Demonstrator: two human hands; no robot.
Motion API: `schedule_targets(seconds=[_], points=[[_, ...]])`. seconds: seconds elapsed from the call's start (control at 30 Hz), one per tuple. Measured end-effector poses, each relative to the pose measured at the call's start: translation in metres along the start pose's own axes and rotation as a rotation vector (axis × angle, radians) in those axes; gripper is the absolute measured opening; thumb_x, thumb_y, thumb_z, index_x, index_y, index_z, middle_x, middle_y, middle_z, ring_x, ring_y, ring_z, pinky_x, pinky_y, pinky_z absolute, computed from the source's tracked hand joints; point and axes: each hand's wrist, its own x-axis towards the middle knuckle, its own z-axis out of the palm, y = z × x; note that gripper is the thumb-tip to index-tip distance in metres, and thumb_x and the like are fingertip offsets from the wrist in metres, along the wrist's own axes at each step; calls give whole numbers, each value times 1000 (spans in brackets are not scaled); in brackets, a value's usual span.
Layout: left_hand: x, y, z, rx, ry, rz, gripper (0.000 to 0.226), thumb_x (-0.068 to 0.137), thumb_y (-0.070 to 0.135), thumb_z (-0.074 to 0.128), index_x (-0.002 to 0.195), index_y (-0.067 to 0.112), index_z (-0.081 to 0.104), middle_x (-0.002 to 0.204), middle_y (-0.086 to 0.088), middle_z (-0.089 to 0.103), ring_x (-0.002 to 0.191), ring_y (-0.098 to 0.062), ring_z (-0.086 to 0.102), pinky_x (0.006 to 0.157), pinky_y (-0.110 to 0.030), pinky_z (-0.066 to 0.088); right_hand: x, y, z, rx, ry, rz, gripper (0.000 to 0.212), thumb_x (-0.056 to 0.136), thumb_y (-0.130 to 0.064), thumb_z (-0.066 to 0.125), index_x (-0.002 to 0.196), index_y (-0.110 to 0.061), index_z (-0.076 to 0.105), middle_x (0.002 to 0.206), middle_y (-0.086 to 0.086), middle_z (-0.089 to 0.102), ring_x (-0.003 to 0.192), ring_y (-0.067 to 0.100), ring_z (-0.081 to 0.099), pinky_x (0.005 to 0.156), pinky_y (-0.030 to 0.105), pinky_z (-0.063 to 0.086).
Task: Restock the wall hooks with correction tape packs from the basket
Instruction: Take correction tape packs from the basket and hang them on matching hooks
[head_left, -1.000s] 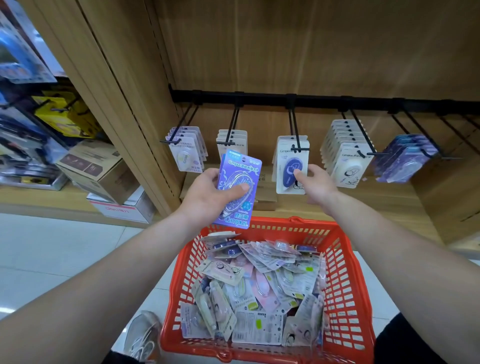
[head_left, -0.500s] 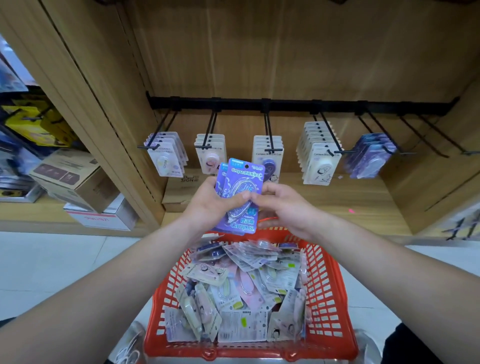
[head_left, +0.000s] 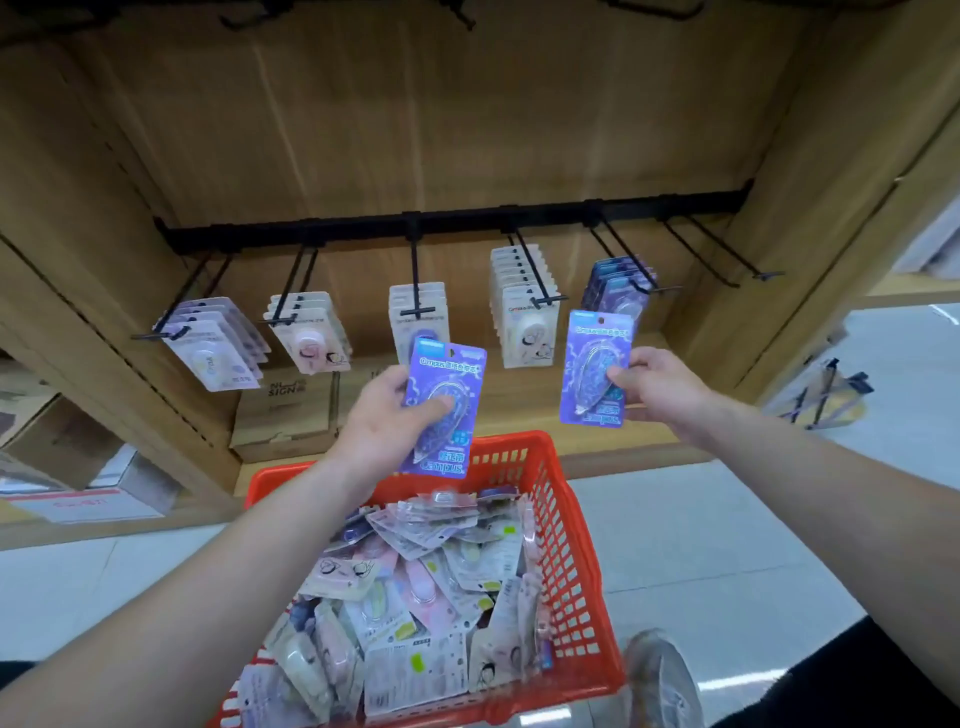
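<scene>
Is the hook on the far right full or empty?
Empty: the far-right hook carries no packs, while purple packs hang on its neighbour.

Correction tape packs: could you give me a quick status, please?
Left hand holds purple pack. Right hand holds second purple pack, just short of purple-stocked hook. Nothing blocks it.

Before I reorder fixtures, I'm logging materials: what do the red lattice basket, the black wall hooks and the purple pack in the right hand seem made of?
Red lattice basket: moulded plastic, slightly glossy; uniform grid walls. Black wall hooks: probably painted metal wire, thin and straight. Purple pack in the right hand: printed card with a clear, shiny plastic blister.
</scene>
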Motion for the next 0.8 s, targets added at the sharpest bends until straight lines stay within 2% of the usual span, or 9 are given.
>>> schedule_targets(seconds=[0.13, 0.17, 0.27, 0.33, 0.43, 0.67, 0.8], points=[[5, 1, 29, -4, -50, 13, 17, 93, 7, 72, 108, 13, 66, 90, 0, 80, 77, -12, 77, 57, -20, 57, 26, 14, -45, -40, 143, -18, 7, 106, -15, 54, 98, -15, 54, 108, 10, 71, 89, 21, 70, 83, 42, 59], [7, 1, 37, -7, -47, 16, 16, 93, 6, 72, 107, 12, 66, 90, 0, 80, 76, -11, 77, 57, -20, 57, 33, 16, -52, -32, 158, -23, 4, 105, -16, 55, 101, -15, 54, 111, 12, 71, 89, 22, 70, 81, 42, 59], [14, -1, 58, -15, -35, 1, 22, 93, 6, 71, 114, 7, 65, 102, -9, 78, 82, -17, 77, 63, -25, 61, 45, 19, -61, -11, 135, -57, 7, 105, -16, 55, 111, -13, 53, 109, 9, 70, 84, 15, 70, 72, 36, 59], [19, -3, 70, -7, -42, -7, 27, 93, 9, 73, 119, 6, 64, 106, -10, 78, 87, -21, 77, 69, -30, 62, 53, 22, -62, 4, 112, -84, 11, 105, -17, 55, 115, -12, 53, 107, 5, 69, 88, 16, 70, 82, 45, 61], [26, -4, 84, 21, -39, -8, 29, 93, 16, 74, 118, 8, 63, 106, -7, 78, 89, -18, 77, 74, -33, 62, 64, 23, -62, 11, 108, -93, 5, 105, -20, 55, 110, -18, 55, 108, 3, 70, 97, 20, 72, 93, 53, 59], [40, -1, 103, 38, -18, -5, 29, 92, 21, 75, 117, 13, 62, 106, -2, 77, 89, -14, 77, 77, -34, 62, 77, 28, -62, -18, 115, -91, 4, 103, -27, 55, 102, -30, 57, 112, -2, 71, 103, 22, 71, 96, 54, 56], [45, 1, 111, 50, -31, 10, 25, 93, 18, 74, 115, 13, 63, 104, -1, 77, 85, -11, 77, 69, -25, 61, 76, 25, -60, -24, 158, -91, 7, 103, -35, 55, 102, -29, 58, 109, -3, 71, 103, 25, 71, 94, 52, 57]])
